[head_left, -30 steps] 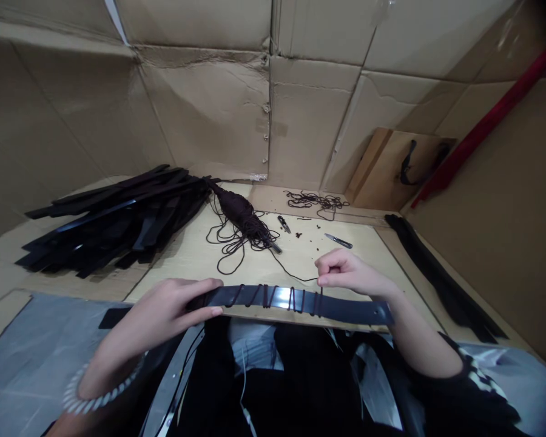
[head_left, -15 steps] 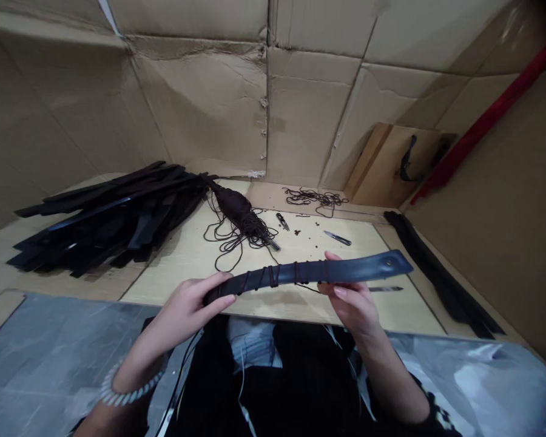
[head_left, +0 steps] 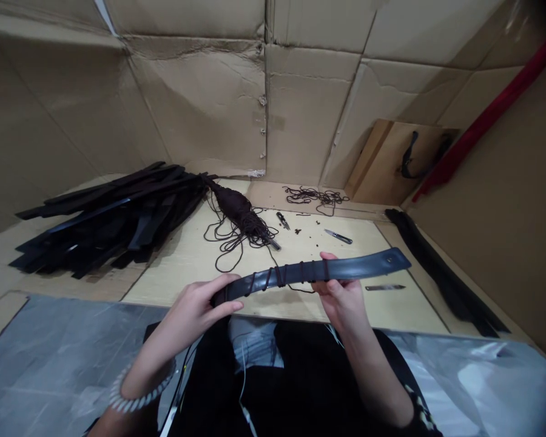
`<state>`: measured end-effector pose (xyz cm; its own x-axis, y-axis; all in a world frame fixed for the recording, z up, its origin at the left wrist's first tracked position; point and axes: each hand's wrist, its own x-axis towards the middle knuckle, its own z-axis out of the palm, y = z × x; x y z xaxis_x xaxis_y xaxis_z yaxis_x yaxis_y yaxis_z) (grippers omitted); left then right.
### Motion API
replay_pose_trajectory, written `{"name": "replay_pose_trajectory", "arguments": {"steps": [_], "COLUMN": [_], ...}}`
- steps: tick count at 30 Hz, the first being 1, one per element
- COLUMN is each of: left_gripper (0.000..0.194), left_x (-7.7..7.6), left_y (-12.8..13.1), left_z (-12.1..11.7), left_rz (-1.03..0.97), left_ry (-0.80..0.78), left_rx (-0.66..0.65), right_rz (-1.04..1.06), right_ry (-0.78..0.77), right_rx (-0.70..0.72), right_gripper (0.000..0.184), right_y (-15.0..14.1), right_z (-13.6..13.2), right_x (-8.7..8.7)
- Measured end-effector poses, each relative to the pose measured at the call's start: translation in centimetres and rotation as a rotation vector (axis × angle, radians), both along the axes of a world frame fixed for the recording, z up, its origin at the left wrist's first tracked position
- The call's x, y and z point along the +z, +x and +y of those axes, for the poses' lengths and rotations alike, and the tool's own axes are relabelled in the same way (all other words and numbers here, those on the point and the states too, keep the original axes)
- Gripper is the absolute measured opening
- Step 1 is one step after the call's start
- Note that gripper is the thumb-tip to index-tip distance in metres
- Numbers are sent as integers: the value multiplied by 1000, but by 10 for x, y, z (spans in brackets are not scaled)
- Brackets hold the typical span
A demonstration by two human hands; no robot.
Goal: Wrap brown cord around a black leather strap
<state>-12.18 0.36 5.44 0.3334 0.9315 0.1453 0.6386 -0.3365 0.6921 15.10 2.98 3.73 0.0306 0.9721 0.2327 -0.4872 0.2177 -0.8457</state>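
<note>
Both hands hold a dark blue-black leather strap (head_left: 309,273) level above a pale wooden board (head_left: 177,285). My left hand (head_left: 198,306) grips its wrapped end, and my right hand (head_left: 341,297) holds it midway, with a metal stud (head_left: 389,260) showing near the free right end. Several turns of thin brown cord (head_left: 279,277) circle the strap, and a strand runs down past my right hand. Beyond the strap lies a dark wound cord bundle (head_left: 239,212) amid loose loops.
Small snips (head_left: 283,220), a small knife (head_left: 339,237) and a flat blade (head_left: 384,287) lie on the board. A heap of black straps (head_left: 113,221) sits left, a black strip bundle (head_left: 446,273) right. Cardboard walls (head_left: 209,103) surround the area.
The strap has swung from lying flat across my body to angling up toward its free right end. My left hand has slid along it to the right, and a flat blade now shows on the board.
</note>
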Motion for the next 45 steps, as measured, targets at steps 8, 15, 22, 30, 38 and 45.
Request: {"name": "replay_pose_trajectory", "arguments": {"steps": [8, 15, 22, 30, 38, 45], "left_gripper": [65, 72, 62, 53, 54, 29], "left_x": [8, 22, 28, 29, 24, 19], "left_y": [20, 38, 49, 50, 49, 54], "left_z": [-6, -11, -14, -14, -14, -25], "left_rz": [37, 76, 81, 64, -77, -282], "left_ry": [46, 27, 60, 123, -53, -95], "left_rx": [2, -29, -74, -106, -214, -260], "right_rz": [5, -229, -349, -502, -656, -673], "right_ry": [-17, 133, 92, 130, 198, 199], "right_rx": [25, 238, 358, 288, 180, 133], "right_gripper": [55, 41, 46, 46, 42, 45], "right_y": [-6, -14, -26, -14, -11, -5], "right_z": [-6, -16, -22, -26, -16, -5], "right_x": [-14, -28, -21, -10, -13, -15]}}
